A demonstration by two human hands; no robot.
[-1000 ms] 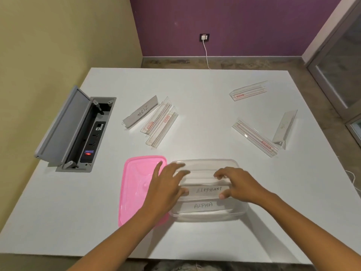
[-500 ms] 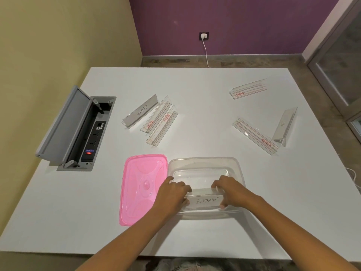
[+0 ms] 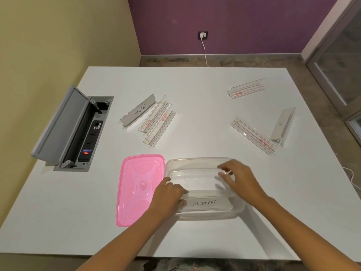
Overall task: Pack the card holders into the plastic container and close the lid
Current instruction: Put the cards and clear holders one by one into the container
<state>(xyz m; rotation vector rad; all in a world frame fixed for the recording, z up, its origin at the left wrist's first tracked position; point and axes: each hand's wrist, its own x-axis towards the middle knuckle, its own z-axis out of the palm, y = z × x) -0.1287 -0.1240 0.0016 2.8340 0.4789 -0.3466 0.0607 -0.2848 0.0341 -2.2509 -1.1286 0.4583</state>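
A clear plastic container (image 3: 195,163) stands near the table's front edge. Inside it, against the near wall, lies a card holder labelled ELEPHANT (image 3: 205,203). My left hand (image 3: 169,196) rests on that holder's left end, fingers curled on it. My right hand (image 3: 239,178) hovers over the container's right half with fingers spread and nothing in them. The pink lid (image 3: 139,187) lies flat just left of the container. Three card holders, one marked ZEBRA (image 3: 138,111), lie at the back left. Three more (image 3: 253,134) lie at the back right.
An open grey power-socket box (image 3: 72,128) with a raised flap is set into the table at the left. The white table (image 3: 195,85) ends close below my forearms. A wall socket with a white cable (image 3: 204,49) is on the purple wall.
The ELEPHANT holder went down against the container's near wall. My right hand has let go of it and lifted up and back; my left hand stays on its left end.
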